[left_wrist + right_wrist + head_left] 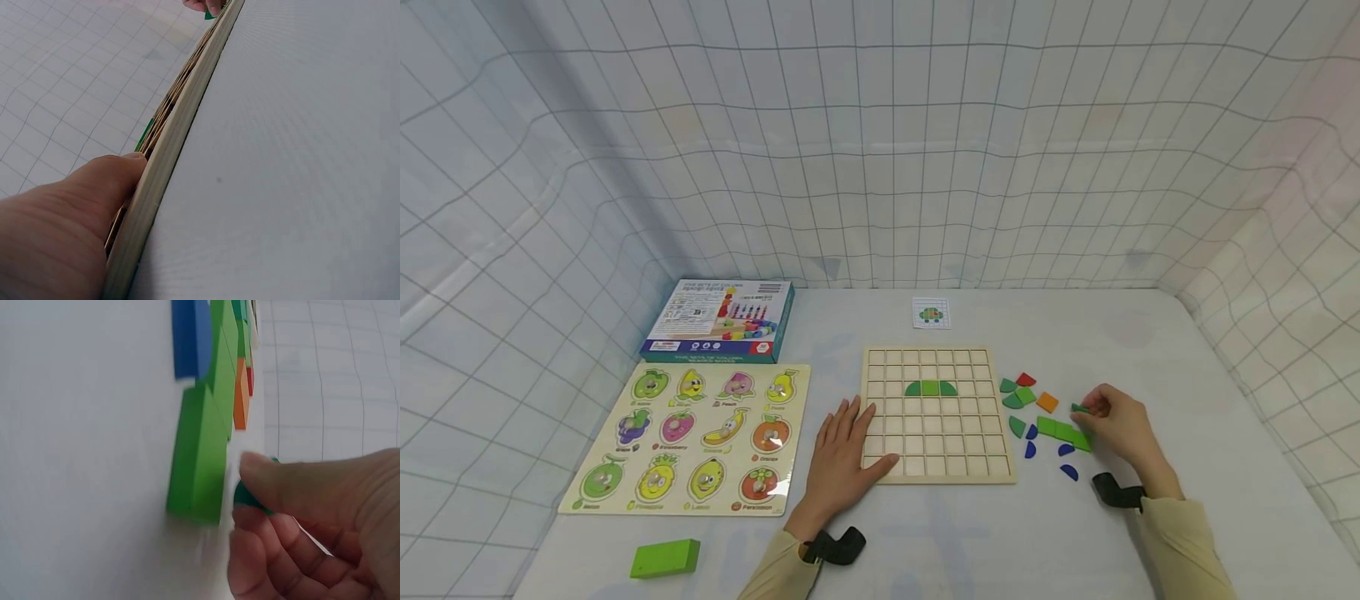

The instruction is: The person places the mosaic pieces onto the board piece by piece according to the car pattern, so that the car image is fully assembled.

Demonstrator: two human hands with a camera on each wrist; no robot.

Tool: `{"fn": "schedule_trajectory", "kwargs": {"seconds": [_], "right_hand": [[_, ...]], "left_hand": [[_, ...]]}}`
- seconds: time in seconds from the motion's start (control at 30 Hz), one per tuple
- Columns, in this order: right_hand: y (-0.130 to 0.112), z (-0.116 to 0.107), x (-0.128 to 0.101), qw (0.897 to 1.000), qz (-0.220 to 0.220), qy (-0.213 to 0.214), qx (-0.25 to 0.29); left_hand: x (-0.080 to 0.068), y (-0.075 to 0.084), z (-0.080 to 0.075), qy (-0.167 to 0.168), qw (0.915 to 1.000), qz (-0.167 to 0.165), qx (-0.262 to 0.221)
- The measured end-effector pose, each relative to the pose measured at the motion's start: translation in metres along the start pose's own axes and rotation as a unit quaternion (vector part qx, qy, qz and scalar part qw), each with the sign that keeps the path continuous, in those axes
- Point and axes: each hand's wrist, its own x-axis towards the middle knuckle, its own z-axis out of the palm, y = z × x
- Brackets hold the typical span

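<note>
Pinched dark green piece (pixel 1079 408) in my right hand (pixel 1118 427); left hand (pixel 844 454) lay flat, steadying grid board (pixel 937 414). Next, probably: carry piece to cell beside green row (pixel 930 387).

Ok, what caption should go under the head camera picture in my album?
Left hand rests flat on the grid board while the right hand pinches a green piece from the colourful pile.

a white table (pixel 1187 358) is seen. on it are laid a wooden grid board (pixel 936 414), a fruit puzzle board (pixel 696 437), a boxed toy (pixel 721 320), a small pattern card (pixel 931 312), a green block (pixel 665 557) and loose coloured pieces (pixel 1037 412) beside the grid board.
</note>
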Motion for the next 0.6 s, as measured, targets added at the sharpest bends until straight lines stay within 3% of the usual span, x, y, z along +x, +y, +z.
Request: {"fn": "schedule_trajectory", "kwargs": {"seconds": [0.17,0.33,0.6], "right_hand": [[-0.017,0.008,0.0,0.997,-0.059,0.047,-0.002],[-0.04,0.022,0.0,0.992,-0.107,0.061,0.011],[-0.074,0.043,0.004,0.986,-0.162,0.001,0.047]], "left_hand": [[0.0,0.001,-0.001,-0.008,1.0,-0.006,-0.001],[0.0,0.001,-0.001,-0.008,1.0,-0.005,0.001],[0.0,0.001,-0.002,-0.005,1.0,-0.005,0.0]]}}
